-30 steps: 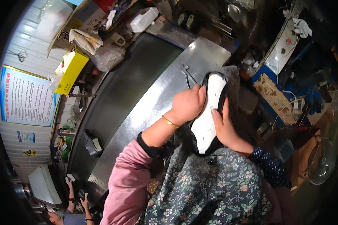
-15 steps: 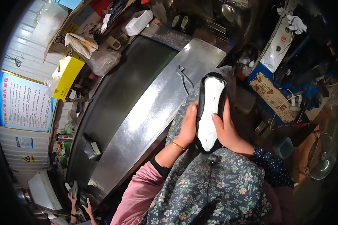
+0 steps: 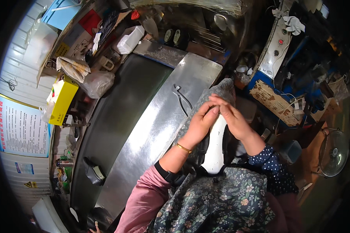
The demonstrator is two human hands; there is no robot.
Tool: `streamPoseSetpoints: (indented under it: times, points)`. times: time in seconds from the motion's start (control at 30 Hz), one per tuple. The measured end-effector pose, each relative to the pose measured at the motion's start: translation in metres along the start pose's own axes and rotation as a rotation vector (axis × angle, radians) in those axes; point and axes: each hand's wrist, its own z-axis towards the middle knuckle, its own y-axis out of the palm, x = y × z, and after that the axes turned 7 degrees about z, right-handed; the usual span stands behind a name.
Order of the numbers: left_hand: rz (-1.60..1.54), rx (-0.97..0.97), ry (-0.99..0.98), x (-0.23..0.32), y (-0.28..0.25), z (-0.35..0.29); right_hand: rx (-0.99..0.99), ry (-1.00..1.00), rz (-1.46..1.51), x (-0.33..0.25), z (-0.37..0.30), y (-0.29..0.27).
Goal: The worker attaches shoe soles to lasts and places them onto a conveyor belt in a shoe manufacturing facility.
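On my lap, over a floral apron (image 3: 217, 202), lies a shoe upper on a last with its white sole side (image 3: 214, 149) facing up. Black material edges it along both sides. My left hand (image 3: 200, 126) wraps the far end from the left, and my right hand (image 3: 237, 122) presses over it from the right. Their fingertips meet above that end and hide it. The near end shows between my wrists. To the left, a pair of metal pliers (image 3: 177, 91) lies on the shiny metal bench top (image 3: 144, 136).
A dark conveyor belt (image 3: 116, 108) runs beyond the metal strip, carrying a dark shoe (image 3: 93, 171). A yellow box (image 3: 63, 101) and a plastic bag (image 3: 98, 84) sit on the far-left shelf. At right stand a blue machine (image 3: 274, 93) and a round fan (image 3: 334, 152).
Both hands have moved from the shoe's sides up to its far end, closing over it. The shoe has shifted toward me. A co-worker's hands at lower left have mostly left the view.
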Motion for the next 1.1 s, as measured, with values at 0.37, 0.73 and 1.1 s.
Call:
streamPoseSetpoints:
  times: [0.37, 0.73, 1.1]
  points:
    - [0.048, -0.113, 0.173, -0.027, -0.013, 0.012, 0.092, 0.028, -0.003, 0.008, 0.015, 0.001]
    - [0.021, -0.282, 0.098, -0.018, -0.029, 0.019, 0.009, 0.002, 0.066, 0.006, 0.001, -0.004]
    - [-0.009, -0.14, 0.091, 0.003, -0.021, -0.009, -0.111, 0.107, 0.118, -0.002, 0.014, -0.002]
